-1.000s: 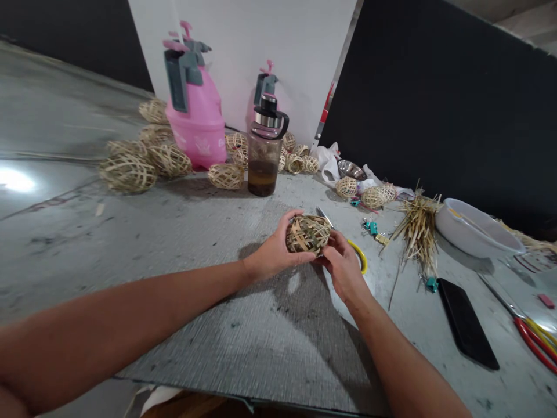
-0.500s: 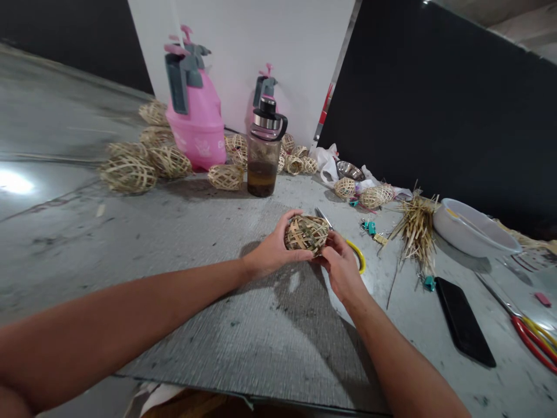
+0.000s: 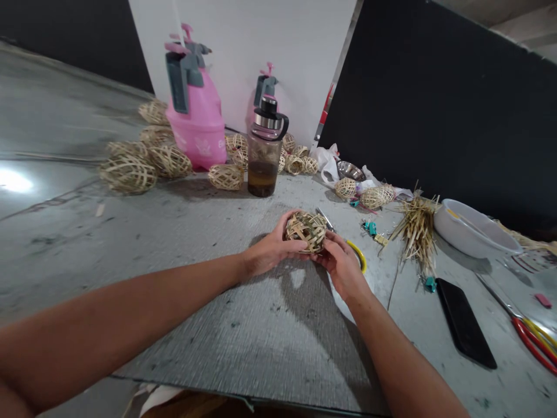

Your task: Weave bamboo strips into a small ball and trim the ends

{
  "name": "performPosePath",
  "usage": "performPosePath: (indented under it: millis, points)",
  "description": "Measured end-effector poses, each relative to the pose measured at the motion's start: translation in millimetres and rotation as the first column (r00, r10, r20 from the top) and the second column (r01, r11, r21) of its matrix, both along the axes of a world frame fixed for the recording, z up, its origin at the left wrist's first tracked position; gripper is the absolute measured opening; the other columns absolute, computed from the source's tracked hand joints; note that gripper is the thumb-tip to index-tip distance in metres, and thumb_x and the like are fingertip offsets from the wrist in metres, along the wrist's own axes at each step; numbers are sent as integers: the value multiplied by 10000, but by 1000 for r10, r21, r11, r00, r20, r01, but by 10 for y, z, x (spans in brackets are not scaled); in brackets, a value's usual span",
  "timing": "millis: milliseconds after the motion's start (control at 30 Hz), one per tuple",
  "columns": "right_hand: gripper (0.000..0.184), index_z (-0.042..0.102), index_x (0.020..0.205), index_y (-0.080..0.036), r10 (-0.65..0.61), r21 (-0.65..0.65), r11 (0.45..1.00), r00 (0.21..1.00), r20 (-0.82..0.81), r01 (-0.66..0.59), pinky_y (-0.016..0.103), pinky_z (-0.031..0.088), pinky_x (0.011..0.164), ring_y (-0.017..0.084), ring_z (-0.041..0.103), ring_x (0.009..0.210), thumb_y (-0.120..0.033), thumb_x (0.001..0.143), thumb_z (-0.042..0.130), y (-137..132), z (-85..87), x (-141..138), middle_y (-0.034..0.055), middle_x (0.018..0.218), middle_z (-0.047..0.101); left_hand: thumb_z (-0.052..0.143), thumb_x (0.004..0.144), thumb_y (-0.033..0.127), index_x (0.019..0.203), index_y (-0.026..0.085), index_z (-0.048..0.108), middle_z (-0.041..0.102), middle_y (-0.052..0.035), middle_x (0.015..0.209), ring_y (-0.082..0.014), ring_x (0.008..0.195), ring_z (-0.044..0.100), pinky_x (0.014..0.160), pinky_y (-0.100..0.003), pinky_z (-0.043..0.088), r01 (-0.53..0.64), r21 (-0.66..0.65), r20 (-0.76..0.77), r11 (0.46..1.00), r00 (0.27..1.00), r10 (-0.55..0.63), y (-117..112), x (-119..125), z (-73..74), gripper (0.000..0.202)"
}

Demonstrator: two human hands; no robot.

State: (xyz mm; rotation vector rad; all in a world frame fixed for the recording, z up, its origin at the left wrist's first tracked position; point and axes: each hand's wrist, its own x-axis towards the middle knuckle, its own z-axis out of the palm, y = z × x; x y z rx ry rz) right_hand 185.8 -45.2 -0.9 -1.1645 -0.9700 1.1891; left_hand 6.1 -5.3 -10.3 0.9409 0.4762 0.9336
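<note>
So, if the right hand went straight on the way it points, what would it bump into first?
The woven ball, which the right hand seems to be touching; beyond it, probably the left hand, though depth is hard to judge.

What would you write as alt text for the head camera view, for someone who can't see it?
A person's left hand and right hand hold a small woven ball over a grey table. Behind it stand a large pink sprayer and a bottle among more woven pieces; a bundle of strips lies to the right.

woven ball [image 3: 307, 230]: rough plant strips | pink sprayer [image 3: 198, 122]: smooth plastic | dish [image 3: 350, 170]: glossy metal
</note>
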Motion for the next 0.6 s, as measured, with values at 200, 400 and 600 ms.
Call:
performPosePath:
  millis: [200,400,600]
  points:
    - [341,771,981,-251,-39,-30,999,991,-128,35,302,580,678,191,684,809,-411,695,867,-24,39,-43,19,958,793,907,731,226,1580,371,333,548,-126,1590,-271,1157,719,928,-402,607,20,12,-51,1000,999,-20,0,2,-14,1035]
    - [418,750,1064,-245,19,-47,999,997,-76,-23,313,603,680,215,707,887,-437,712,868,-50,36,-45,45,1088,788,904,703,230,1580,387,345,558,-98,1576,-272,1188,673,775,-300,570,-28,55,-134,998,990,35,3,19,-18,1052]
    - [570,644,1346,-295,-11,37,999,986,164,5,407,653,814,270,728,1085,-516,838,777,-7,-56,34,101,1365,713,863,763,332,1616,384,334,592,-107,1530,-297,1180,647,702,-293,526,-49,142,-197,989,977,77,17,-1,-31,1005]
